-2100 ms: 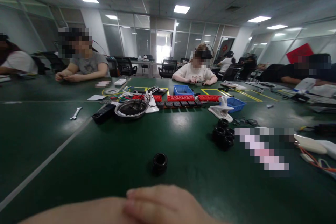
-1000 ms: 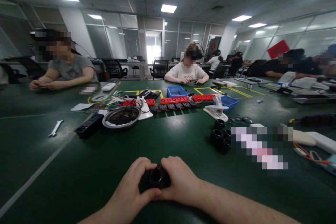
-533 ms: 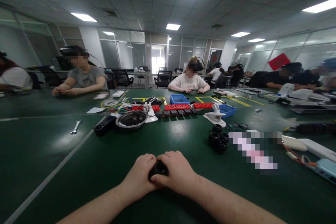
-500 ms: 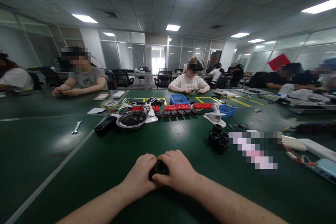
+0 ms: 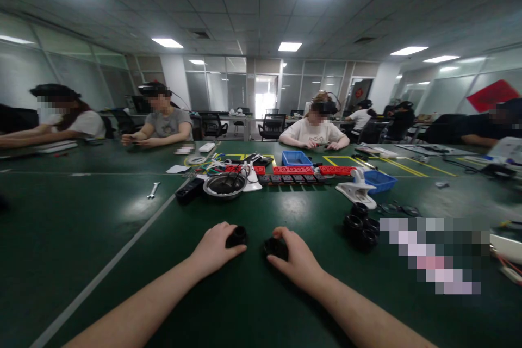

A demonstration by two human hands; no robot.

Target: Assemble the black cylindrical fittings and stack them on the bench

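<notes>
Near the middle of the green table (image 5: 253, 293), my left hand (image 5: 218, 247) is closed round a black ring-shaped piece (image 5: 240, 235), its round opening facing up. A short gap to the right, my right hand (image 5: 294, 257) grips a second black piece (image 5: 274, 248) between thumb and fingers. The two pieces are apart. Farther right stands a cluster of several similar black pieces (image 5: 361, 227), touched by neither hand.
Behind are a metal bowl (image 5: 225, 187), a black device (image 5: 190, 190), red strips (image 5: 292, 171), blue trays (image 5: 296, 159) and a white clip stand (image 5: 357, 193). A wrench (image 5: 154, 190) lies at left. Several people sit around the tables.
My hands were together round black material; they have moved apart, each with a separate black piece. The camera view has turned left, so the scene sits farther right.
</notes>
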